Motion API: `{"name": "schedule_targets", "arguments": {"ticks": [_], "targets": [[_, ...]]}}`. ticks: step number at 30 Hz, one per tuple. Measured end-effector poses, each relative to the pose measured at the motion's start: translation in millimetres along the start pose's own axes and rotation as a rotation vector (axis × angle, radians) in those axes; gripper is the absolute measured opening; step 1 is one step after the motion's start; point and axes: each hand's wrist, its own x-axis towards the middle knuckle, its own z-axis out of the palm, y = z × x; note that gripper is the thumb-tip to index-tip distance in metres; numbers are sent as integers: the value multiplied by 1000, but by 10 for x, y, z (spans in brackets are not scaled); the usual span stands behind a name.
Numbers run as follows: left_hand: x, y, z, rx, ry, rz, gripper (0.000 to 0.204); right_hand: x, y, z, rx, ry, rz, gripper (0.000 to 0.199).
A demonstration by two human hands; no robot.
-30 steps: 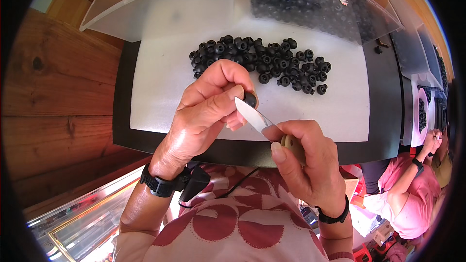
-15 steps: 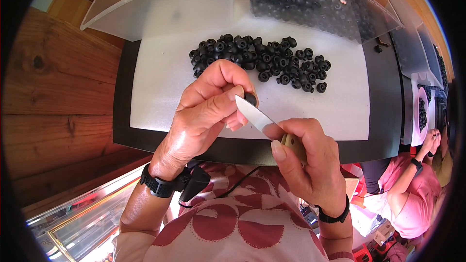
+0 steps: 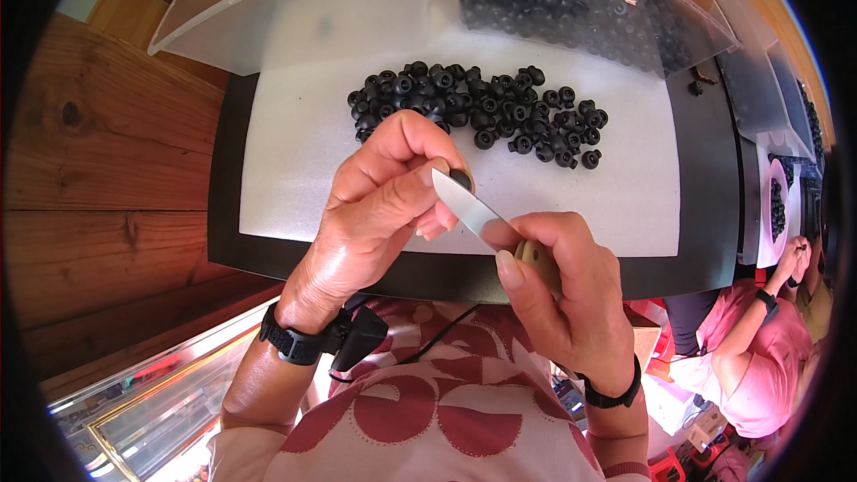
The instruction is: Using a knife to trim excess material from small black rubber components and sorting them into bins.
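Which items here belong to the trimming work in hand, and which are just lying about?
In use:
left hand pinching a small black rubber part
right hand holding the knife
pile of black parts on the white mat

Lying about:
clear bins
wooden wall
co-worker's hands
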Motion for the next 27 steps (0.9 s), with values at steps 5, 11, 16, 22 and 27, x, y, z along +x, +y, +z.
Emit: {"name": "schedule_targets", "arguments": {"ticks": [5, 11, 16, 22, 27], "targets": [[-40, -5, -7, 35, -19, -43, 22, 6, 11, -4, 35, 41, 51, 24], [-59, 42, -4, -11, 64, -28, 21, -33, 25, -30, 92, 174, -1, 23], [-49, 45, -49, -59, 2, -37, 23, -34, 21, -35, 78, 64, 48, 22], [-55, 39, -45, -72, 23, -16, 24, -21, -38, 14, 77, -20, 36, 22], [-59, 56, -49, -57, 19, -9, 24, -24, -38, 27, 34, -18, 10, 23]]}}
